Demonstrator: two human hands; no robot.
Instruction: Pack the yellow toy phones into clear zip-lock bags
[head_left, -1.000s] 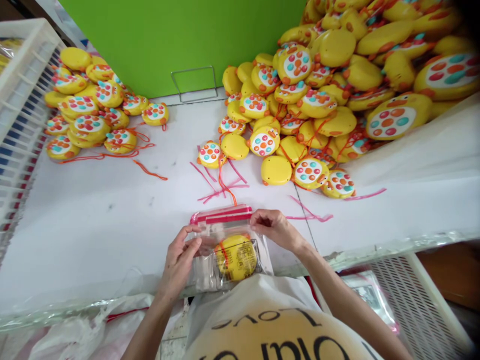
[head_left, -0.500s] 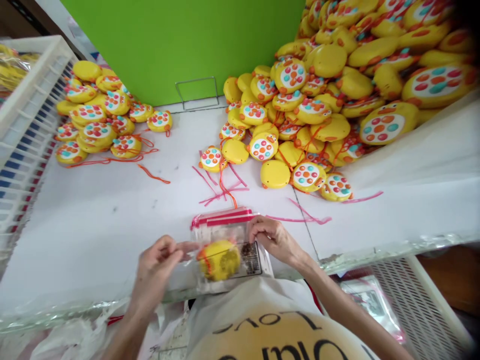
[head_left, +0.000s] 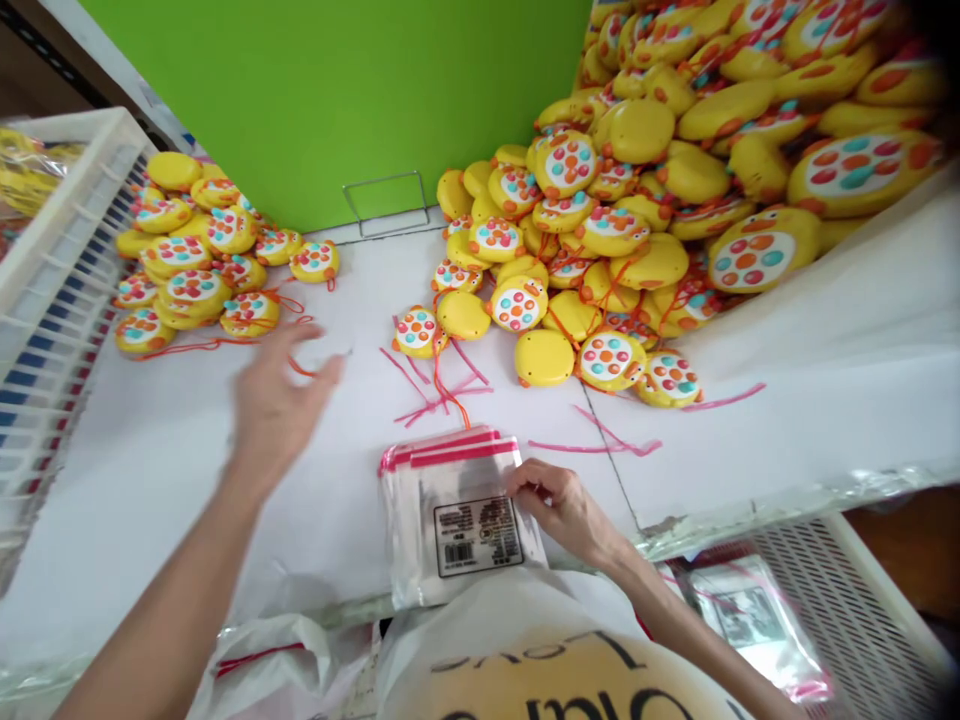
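Note:
My left hand [head_left: 276, 412] is raised over the left of the table, blurred, with thumb and fingers apart and nothing visible between them. Just beyond it lies a small pile of yellow animal-shaped toys [head_left: 196, 287] with coloured buttons and orange cords. My right hand [head_left: 559, 505] is closed in a pinch at the right edge of the top clear plastic bag [head_left: 465, 480]. This bag lies flat on a stack of similar ones, with pink strips along their far edges and a black printed label. The right fingertips are partly hidden.
A large heap of the same toys [head_left: 637, 230] fills the back right. Pink strips [head_left: 600, 440] lie scattered on the table. A green panel [head_left: 337, 100] stands behind, a white basket [head_left: 67, 260] at left. Below the table's right edge, another basket [head_left: 847, 590] holds more bags.
My left hand has moved from the bag stack out to the left and forward, its fingers spreading. The yellow toy seen in the bag is gone from there. My right hand stays at the bag's edge.

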